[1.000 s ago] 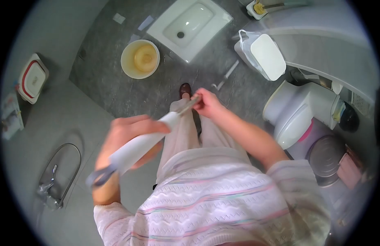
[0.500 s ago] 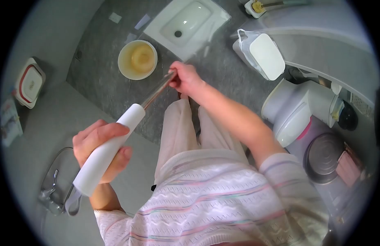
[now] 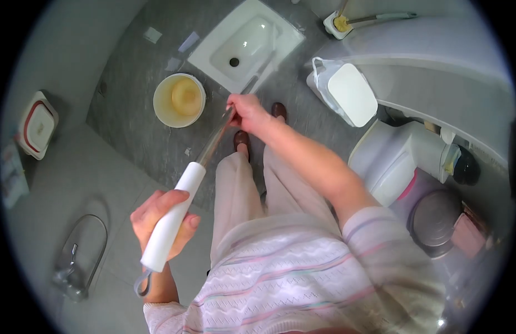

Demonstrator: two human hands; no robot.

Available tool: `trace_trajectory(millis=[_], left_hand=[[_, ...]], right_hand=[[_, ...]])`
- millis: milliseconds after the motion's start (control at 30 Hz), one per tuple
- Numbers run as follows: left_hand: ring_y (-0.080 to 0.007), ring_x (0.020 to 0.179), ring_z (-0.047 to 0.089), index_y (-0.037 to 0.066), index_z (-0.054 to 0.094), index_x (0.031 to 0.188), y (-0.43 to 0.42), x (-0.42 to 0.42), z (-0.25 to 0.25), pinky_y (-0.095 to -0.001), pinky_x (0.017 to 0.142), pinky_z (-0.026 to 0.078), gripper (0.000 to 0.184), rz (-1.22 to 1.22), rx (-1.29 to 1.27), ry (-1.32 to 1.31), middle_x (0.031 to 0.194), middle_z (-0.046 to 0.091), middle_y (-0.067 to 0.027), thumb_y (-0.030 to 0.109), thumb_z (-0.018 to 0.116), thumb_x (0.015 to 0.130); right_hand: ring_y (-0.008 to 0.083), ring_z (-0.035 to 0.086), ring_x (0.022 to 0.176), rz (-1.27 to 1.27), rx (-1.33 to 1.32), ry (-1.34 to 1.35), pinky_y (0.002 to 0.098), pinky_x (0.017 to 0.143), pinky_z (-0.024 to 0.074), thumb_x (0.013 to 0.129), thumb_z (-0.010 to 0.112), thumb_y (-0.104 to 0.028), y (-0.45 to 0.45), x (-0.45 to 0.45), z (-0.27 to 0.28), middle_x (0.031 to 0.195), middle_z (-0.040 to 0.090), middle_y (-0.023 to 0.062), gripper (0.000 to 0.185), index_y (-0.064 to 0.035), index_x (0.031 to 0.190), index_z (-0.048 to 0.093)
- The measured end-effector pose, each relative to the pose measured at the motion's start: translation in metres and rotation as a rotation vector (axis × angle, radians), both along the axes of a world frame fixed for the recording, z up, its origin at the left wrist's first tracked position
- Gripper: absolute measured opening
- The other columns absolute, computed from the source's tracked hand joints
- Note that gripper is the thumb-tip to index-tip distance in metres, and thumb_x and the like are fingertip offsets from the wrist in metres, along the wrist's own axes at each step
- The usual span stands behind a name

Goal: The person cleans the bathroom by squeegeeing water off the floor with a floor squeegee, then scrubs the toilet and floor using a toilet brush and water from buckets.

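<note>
The pole (image 3: 212, 143) is held above the floor (image 3: 130, 100) in front of the person, its long axis slanting from the white handle (image 3: 171, 224) at lower left to a blurred far end pointing at the basin (image 3: 209, 51); whether it touches there I cannot tell. The left hand (image 3: 152, 218) has its grip wrapped around the handle, the right hand (image 3: 248, 113) around the metal shaft (image 3: 219, 131). The step in hand looks like two-handed steering beside the bucket (image 3: 160, 106); the next move calls for both grips firm and in line.
</note>
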State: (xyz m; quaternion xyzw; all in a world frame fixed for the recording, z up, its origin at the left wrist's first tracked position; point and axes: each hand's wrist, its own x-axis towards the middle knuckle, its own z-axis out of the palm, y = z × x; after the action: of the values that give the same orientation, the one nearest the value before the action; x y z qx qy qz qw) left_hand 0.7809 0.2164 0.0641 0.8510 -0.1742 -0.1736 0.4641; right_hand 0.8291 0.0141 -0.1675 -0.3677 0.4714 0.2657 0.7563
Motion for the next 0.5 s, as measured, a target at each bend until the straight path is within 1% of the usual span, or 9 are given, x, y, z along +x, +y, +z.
trace_trajectory(millis=[33,67,133,200,267,333,367,467,500], left_hand=[[-0.0151,0.061,0.057,0.0,0.059,0.095,-0.012,0.0,-0.002,-0.0246,0.056,0.045,0.029,0.002,0.005,0.063,0.072,0.059,-0.0096,0.015,0.068,0.072],[-0.0167,0.064,0.057,0.0,0.059,0.097,-0.025,-0.002,-0.011,-0.0249,0.057,0.045,0.027,0.003,-0.007,0.134,0.075,0.06,-0.0101,0.011,0.066,0.073],[-0.0197,0.069,0.059,0.001,0.06,0.101,-0.052,-0.005,-0.045,-0.0256,0.06,0.046,0.027,0.008,-0.033,0.277,0.081,0.06,-0.0111,0.005,0.061,0.075],[-0.0218,0.086,0.059,0.005,0.057,0.111,-0.083,0.0,-0.08,-0.0296,0.073,0.047,0.031,-0.141,-0.159,0.445,0.102,0.059,-0.0132,0.0,0.047,0.082],[-0.0253,0.086,0.06,0.005,0.044,0.124,-0.124,-0.011,-0.116,-0.0323,0.072,0.05,0.039,0.348,-0.696,1.35,0.104,0.058,-0.0135,0.008,0.043,0.086],[-0.0277,0.083,0.061,0.006,0.024,0.135,-0.169,-0.011,-0.123,-0.0343,0.069,0.051,0.05,0.339,-1.058,1.629,0.103,0.057,-0.0166,0.016,0.04,0.089],[-0.0255,0.066,0.061,0.005,0.024,0.133,-0.188,-0.008,-0.12,-0.0334,0.056,0.05,0.049,0.34,-1.071,1.687,0.092,0.057,-0.0171,0.021,0.041,0.09],[-0.0214,0.051,0.054,0.005,0.033,0.125,-0.202,-0.011,-0.133,-0.0325,0.044,0.046,0.04,0.511,-0.977,1.792,0.08,0.056,-0.0132,0.024,0.041,0.091],[-0.0183,0.044,0.047,0.006,0.039,0.108,-0.202,-0.013,-0.126,-0.0306,0.035,0.038,0.026,0.605,-0.848,1.748,0.075,0.053,-0.0115,0.025,0.04,0.091]], right_hand=[[0.0223,0.05,0.045,0.003,-0.05,-0.004,0.0355,0.034,0.0366,0.071,0.052,-0.006,-0.017,0.006,-0.005,0.057,0.05,0.0104,0.007,-0.003,0.064,0.05],[0.0228,0.05,0.045,0.007,-0.098,-0.01,0.0365,0.034,0.0374,0.071,0.052,-0.006,-0.035,0.013,-0.01,0.057,0.049,0.0105,0.007,-0.0023,0.064,0.05],[0.0244,0.05,0.046,-0.008,-0.236,0.005,0.0391,0.036,0.0405,0.07,0.053,-0.004,-0.08,0.026,-0.024,0.056,0.048,0.0102,0.007,-0.0008,0.063,0.05],[0.0251,0.049,0.046,0.051,-0.365,-0.006,0.0398,0.037,0.0419,0.068,0.054,-0.002,-0.132,0.03,-0.044,0.056,0.047,0.0101,0.008,0.0001,0.062,0.049],[0.0245,0.048,0.045,0.045,-0.433,-0.012,0.0399,0.039,0.0428,0.067,0.054,0.0,-0.176,0.031,-0.064,0.056,0.047,0.0102,0.008,0.0014,0.062,0.048],[0.0248,0.047,0.044,0.053,-0.397,0.03,0.0401,0.04,0.0431,0.066,0.054,0.0,-0.205,0.035,-0.08,0.055,0.046,0.0108,0.008,0.0027,0.062,0.048],[0.025,0.047,0.044,0.054,-0.375,0.056,0.0402,0.04,0.0433,0.066,0.054,0.0,-0.213,0.034,-0.088,0.055,0.046,0.0112,0.008,0.0033,0.062,0.047],[0.0261,0.049,0.047,0.137,-0.42,0.064,0.0425,0.042,0.0444,0.067,0.054,-0.001,-0.222,0.032,-0.098,0.057,0.047,0.0122,0.007,0.0037,0.064,0.049],[0.0263,0.05,0.049,0.157,-0.419,0.095,0.0433,0.043,0.0448,0.068,0.055,-0.001,-0.215,0.03,-0.096,0.058,0.047,0.0125,0.007,0.0036,0.066,0.05]])
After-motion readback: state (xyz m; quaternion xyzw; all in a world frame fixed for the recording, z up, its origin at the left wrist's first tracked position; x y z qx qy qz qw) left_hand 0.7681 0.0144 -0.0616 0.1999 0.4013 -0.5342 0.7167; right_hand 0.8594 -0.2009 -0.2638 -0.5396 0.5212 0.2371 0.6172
